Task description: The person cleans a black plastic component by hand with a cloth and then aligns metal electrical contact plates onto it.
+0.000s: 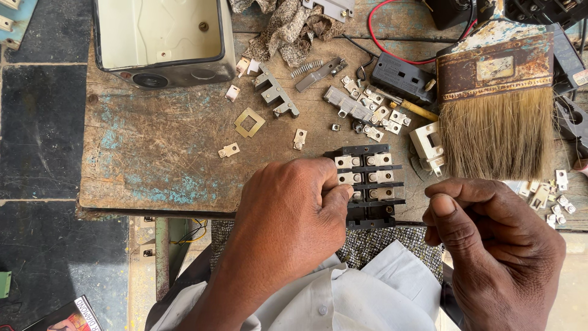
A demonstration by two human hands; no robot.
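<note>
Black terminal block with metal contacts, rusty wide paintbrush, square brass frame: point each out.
Black terminal block with metal contacts (370,184), head view, on a middle contact row.
Rusty wide paintbrush (497,132), head view, on the pale bristles.
Square brass frame (249,122), head view, on its flat rim.

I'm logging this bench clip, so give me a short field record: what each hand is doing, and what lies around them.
left hand: grips the black terminal block at the bench's near edge
right hand: closed, beside the block, below the paintbrush's bristles
paintbrush: wide, rusty ferrule, pale bristles pointing toward the person
bench: worn wood with blue paint traces
loose parts: small metal contacts and brackets scattered behind the block
metal box: open, cream inside, far left
</note>
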